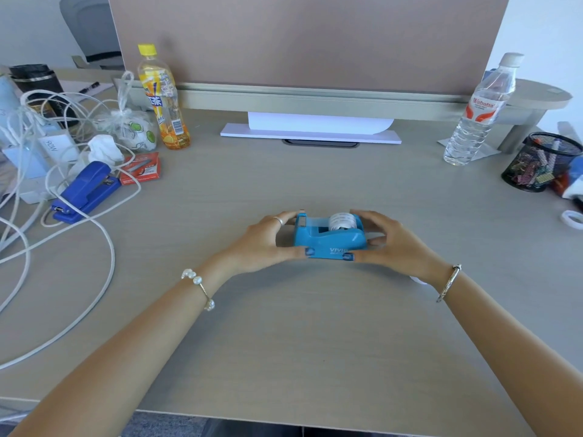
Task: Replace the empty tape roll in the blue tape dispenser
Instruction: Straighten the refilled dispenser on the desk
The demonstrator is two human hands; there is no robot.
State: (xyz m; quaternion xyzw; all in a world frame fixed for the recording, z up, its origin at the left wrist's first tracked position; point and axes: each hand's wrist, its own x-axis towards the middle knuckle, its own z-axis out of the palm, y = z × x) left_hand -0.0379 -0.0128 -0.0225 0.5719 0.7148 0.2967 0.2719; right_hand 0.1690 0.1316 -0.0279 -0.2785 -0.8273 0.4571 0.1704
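Observation:
The blue tape dispenser (328,239) stands on the desk in the middle of the head view, cutter end to the left. A whitish tape roll (342,221) sits in its cradle. My left hand (263,244) grips the dispenser's left end, thumb on the front face and fingers behind. My right hand (394,242) grips its right end the same way, fingers curled over the roll side. A white tape ring (572,219) lies at the desk's far right edge.
At the left lie white cables (63,222), a blue stapler (86,190), a red staple box (141,169) and a tea bottle (165,99). A water bottle (479,111) and a black mesh pen cup (542,162) stand at the right. A partition (309,42) rises behind.

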